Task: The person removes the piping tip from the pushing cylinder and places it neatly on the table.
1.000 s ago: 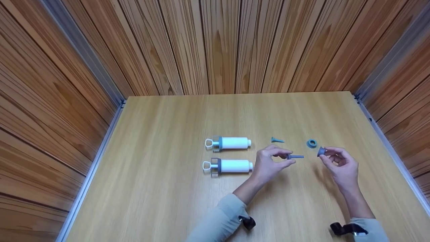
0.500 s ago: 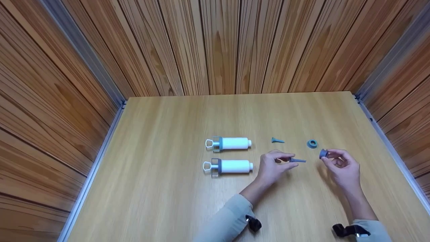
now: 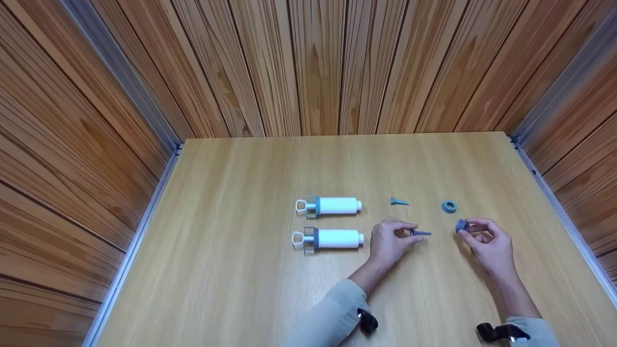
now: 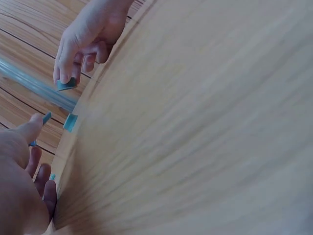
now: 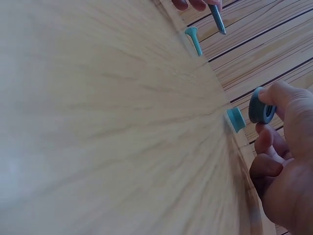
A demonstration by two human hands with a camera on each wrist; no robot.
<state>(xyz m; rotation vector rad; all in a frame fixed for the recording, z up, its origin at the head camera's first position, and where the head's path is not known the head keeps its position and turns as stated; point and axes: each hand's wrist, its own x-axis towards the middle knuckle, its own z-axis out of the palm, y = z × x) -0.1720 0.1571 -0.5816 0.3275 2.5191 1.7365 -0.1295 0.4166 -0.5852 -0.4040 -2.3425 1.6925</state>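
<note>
My left hand (image 3: 389, 242) pinches a thin blue-grey needle-like piece (image 3: 424, 233) by its wider end, and the stem points right. Across from it, my right hand (image 3: 491, 248) holds a blue-grey ring-shaped cap (image 3: 462, 226) between thumb and fingers. The right wrist view shows the hole in this cap (image 5: 263, 108). A matching teal ring cap (image 3: 449, 206) lies on the table just behind the right hand. Behind the left hand lies a teal needle-like piece (image 3: 399, 201) with a flared end.
Left of the hands lie two toy syringes with white barrels, a teal-collared syringe (image 3: 337, 205) behind a blue-grey-collared syringe (image 3: 338, 238). Their handles point left. Wooden plank walls (image 3: 313, 72) and metal corner rails (image 3: 132, 250) bound the wooden table (image 3: 231, 193).
Both hands have come slightly nearer the table's front side, each still holding its piece. The needle-like piece and the cap remain apart. The things on the table stay put.
</note>
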